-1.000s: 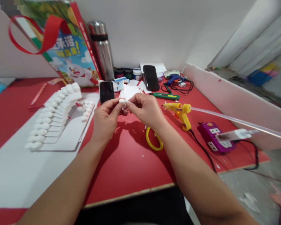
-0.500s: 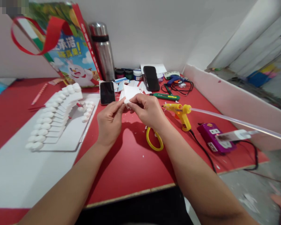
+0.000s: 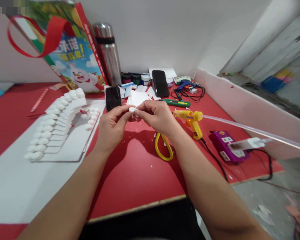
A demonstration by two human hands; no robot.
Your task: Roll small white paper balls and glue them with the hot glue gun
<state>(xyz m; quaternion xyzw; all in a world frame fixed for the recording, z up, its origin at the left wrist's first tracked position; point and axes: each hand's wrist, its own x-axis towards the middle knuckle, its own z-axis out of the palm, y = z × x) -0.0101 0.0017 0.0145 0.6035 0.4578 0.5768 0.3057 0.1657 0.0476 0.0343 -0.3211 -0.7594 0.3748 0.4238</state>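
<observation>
Over the red table (image 3: 140, 173) my left hand (image 3: 112, 128) and my right hand (image 3: 156, 116) meet, and their fingertips pinch a small white foam piece (image 3: 132, 109) between them. Both hands are closed on it. To the left stands a white foam staircase model (image 3: 57, 125) with rows of rounded white knobs along its steps, on a white sheet (image 3: 20, 183). Yellow-handled scissors (image 3: 163, 148) lie under my right wrist. A yellow glue gun (image 3: 191, 120) with a long clear glue stick rests just right of my right hand.
A phone (image 3: 113, 98) and white foam offcuts (image 3: 138, 97) lie behind my hands. Further back are a steel flask (image 3: 107, 53), a colourful gift bag (image 3: 65, 50), paint jars, a black case (image 3: 160, 83), a green cutter (image 3: 177, 103) and cables. A purple power strip (image 3: 227, 150) sits right.
My hands stay together on the white piece and have turned it slightly between the fingertips. Nothing else on the table has moved.
</observation>
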